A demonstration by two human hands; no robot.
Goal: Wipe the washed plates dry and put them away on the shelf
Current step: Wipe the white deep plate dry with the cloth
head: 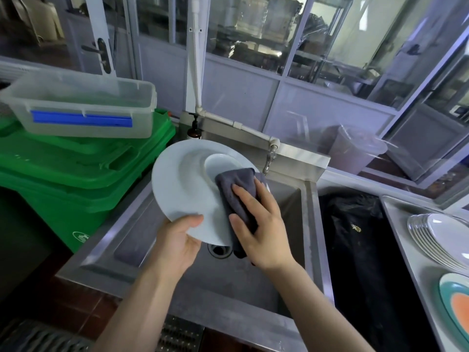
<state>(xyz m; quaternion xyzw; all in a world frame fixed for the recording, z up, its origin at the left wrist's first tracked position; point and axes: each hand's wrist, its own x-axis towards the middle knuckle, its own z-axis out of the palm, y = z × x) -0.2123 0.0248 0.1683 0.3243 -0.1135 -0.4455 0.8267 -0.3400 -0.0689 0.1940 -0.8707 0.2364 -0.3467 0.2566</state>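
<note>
A white wide-rimmed plate (pixel 187 184) is held tilted above the steel sink (pixel 308 196), its face turned toward the camera. The left hand (pixel 175 240) grips the plate's lower edge, thumb laid over the rim and the fingers curled behind it. The right hand (pixel 258 224) presses a folded grey cloth (pixel 236 184) against the right side of the plate, fingers fairly straight and spread over the cloth, thumb tucked round its near edge. A tap (pixel 270 154) juts out just behind the plate. To the left stands a green bin (pixel 76 179) with a clear plastic box (pixel 81 102) on its lid. On the steel desk (pixel 416 283) at the right lies a stack of white plates (pixel 436 240), and nearer, a teal and orange plate (pixel 456 308).
</note>
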